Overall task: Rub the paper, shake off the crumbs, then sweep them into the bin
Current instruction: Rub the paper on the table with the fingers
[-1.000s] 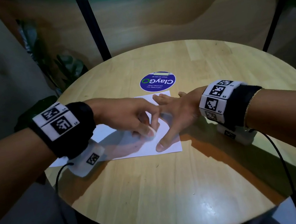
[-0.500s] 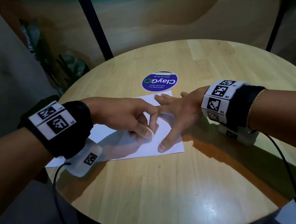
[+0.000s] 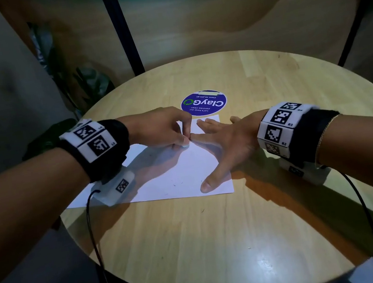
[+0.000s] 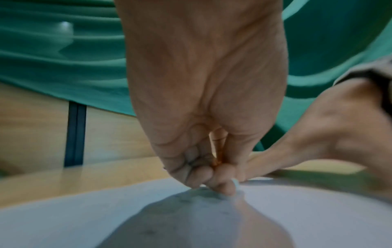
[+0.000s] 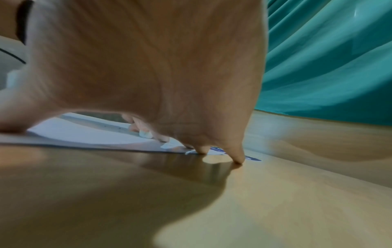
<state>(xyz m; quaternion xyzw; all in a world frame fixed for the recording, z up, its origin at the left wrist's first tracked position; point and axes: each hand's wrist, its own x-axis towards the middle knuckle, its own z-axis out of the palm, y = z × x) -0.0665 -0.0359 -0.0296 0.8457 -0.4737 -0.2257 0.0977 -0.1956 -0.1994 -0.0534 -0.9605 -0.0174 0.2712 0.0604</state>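
A white sheet of paper (image 3: 180, 173) lies flat on the round wooden table (image 3: 218, 233). My left hand (image 3: 167, 132) pinches a small white eraser (image 3: 185, 145) and presses it on the paper near its far edge; the eraser (image 4: 235, 182) shows at the fingertips in the left wrist view and, as a white eraser (image 5: 145, 134), in the right wrist view. My right hand (image 3: 220, 146) lies flat with fingers spread, holding down the paper's right side. A few small dark crumbs (image 3: 177, 184) dot the paper's near part.
A round blue sticker (image 3: 203, 103) sits on the table just beyond the paper. A dark-leaved plant (image 3: 89, 83) and a black post (image 3: 121, 29) stand behind the table's far left. Cables hang from both wrist units over the table edge.
My left hand with the eraser has slid away from me, from the paper's middle to near its far edge. The right hand stays pressed on the paper.
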